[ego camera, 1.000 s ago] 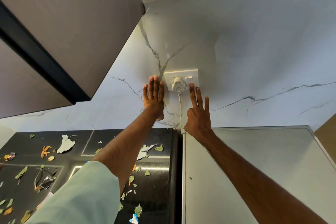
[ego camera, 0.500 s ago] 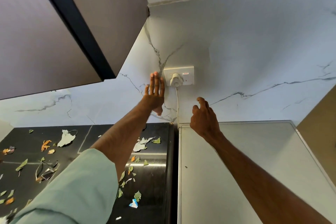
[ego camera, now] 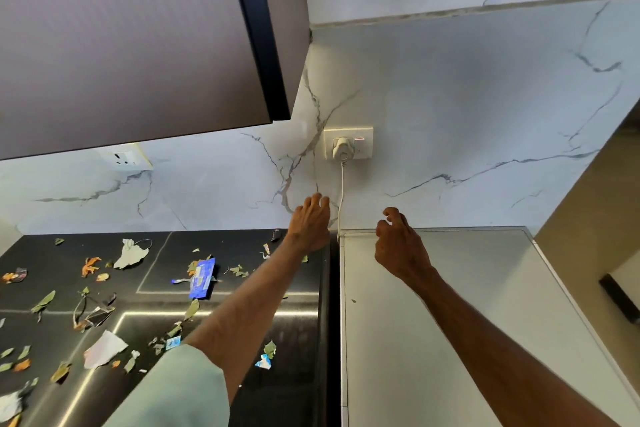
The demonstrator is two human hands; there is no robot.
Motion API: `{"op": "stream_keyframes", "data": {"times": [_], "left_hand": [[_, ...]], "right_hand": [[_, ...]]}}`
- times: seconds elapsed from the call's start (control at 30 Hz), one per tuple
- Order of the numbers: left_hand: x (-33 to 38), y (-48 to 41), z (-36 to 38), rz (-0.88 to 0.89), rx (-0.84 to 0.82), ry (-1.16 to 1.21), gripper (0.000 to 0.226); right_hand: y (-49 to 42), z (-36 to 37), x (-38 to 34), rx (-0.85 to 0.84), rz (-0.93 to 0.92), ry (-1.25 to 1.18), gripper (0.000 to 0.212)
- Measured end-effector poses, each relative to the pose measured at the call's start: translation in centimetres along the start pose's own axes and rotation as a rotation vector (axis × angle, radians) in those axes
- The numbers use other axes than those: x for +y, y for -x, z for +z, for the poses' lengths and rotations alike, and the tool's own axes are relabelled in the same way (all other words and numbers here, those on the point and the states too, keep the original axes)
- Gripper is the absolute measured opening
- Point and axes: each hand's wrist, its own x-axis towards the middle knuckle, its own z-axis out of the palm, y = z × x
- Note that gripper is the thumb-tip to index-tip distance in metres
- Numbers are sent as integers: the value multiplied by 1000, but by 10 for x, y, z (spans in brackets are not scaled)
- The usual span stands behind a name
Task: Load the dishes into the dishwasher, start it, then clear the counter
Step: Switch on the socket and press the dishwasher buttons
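A white wall socket on the marble backsplash carries a white plug; its cord drops behind the grey appliance top. My left hand hovers below the socket, just left of the cord, fingers loosely bent and holding nothing. My right hand hangs over the back edge of the grey top, fingers loosely curled, holding nothing. The black counter on the left is strewn with several scraps: leaves, torn paper and a blue wrapper.
A grey upper cabinet with a black edge overhangs the counter at top left. A second socket sits under it. A narrow gap separates the black counter from the grey top. A beige wall stands at far right.
Both hands have come down and away from the socket: the right finger left the switch first, then the left palm left the wall. The view has tilted down.
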Motion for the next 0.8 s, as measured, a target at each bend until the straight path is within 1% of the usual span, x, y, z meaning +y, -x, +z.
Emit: {"op": "stream_keyframes", "data": {"times": [0.07,0.13,0.27,0.37,0.47,0.57,0.7,0.8], "left_hand": [[11,18,19,-8,-4,68,54],[25,39,42,-6,-47,115,46],[61,94,88,40,-186,158,40],[88,143,113,86,-244,190,41],[106,194,135,128,-302,188,41],[120,241,155,128,-367,213,40],[144,303,176,79,-401,225,41],[166,349,195,77,-435,212,43]], "right_hand": [[22,-1,-7,-11,75,-34,27],[49,0,-10,-42,165,-65,29],[116,15,4,-87,163,-158,16],[170,22,13,-193,218,-150,14],[223,30,23,-322,226,-175,15],[273,39,34,-443,218,-204,17],[341,51,49,-462,210,-216,24],[393,60,54,-526,241,-228,34]]}}
